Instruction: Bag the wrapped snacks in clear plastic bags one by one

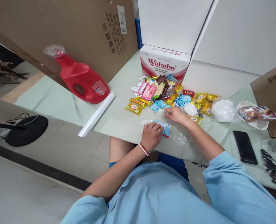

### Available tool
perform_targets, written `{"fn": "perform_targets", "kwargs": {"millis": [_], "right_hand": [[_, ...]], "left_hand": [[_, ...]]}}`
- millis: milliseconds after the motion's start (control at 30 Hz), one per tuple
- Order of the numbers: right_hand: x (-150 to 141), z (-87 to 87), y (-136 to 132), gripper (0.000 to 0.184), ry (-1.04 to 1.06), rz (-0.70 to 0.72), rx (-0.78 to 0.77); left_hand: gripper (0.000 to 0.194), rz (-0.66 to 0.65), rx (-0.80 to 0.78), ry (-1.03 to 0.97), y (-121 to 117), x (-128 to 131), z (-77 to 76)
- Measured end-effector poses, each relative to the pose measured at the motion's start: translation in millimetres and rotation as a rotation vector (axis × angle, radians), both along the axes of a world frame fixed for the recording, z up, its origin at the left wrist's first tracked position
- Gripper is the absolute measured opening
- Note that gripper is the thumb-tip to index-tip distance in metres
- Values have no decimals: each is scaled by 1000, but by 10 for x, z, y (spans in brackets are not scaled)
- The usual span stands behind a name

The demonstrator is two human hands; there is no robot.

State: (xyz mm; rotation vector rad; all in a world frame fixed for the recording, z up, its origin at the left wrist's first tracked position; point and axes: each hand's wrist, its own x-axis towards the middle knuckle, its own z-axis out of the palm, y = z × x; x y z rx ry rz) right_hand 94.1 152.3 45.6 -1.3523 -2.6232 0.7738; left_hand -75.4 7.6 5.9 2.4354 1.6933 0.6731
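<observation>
My left hand (152, 133) rests over a blue snack packet (166, 129) near the table's front edge, its fingers curled on top of it. Around and under the packet lies a crinkled transparent plastic bag (178, 135). My right hand (175, 114) hovers just beyond, fingers drawn together in a pinch; whatever they hold is too small to make out. Right past its fingertips are small blue packets (155, 107) at the near side of a heap of wrapped snacks (161, 87). Among these are pink packets (149, 91) and a yellow packet (133, 108).
A red jug (84, 79) and a white roll (97, 115) are on the left. Behind the heap stands a Wahaha carton (164, 63). Toward the right are a ball of white plastic (224, 110), a white bowl (254, 123) holding packets, and a black phone (245, 147).
</observation>
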Motion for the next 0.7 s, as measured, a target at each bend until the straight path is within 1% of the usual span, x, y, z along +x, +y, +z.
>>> {"fn": "perform_targets", "kwargs": {"millis": [67,133,233,333,467,600,667,700], "right_hand": [[12,44,-201,20,40,92,73],[22,26,-434,24,51,165,144],[30,-99,-742,32,93,217,210],[24,-262,-943,40,186,199,261],[-11,-408,-1096,49,271,183,306],[-13,-456,-1162,53,285,170,291],[13,-466,-1171,50,258,166,280],[30,-470,-1174,49,239,164,278]], "left_hand": [[23,3,-8,-5,5,-9,-7],[25,8,-21,-12,6,-20,-25],[27,17,-43,-35,-3,-40,-81],[26,61,-47,-150,-15,-59,-173],[21,186,-27,-389,-27,-61,-293],[16,207,3,-539,-29,-33,-357],[10,312,10,-604,-20,-31,-378],[15,387,8,-631,-15,-38,-389]]}}
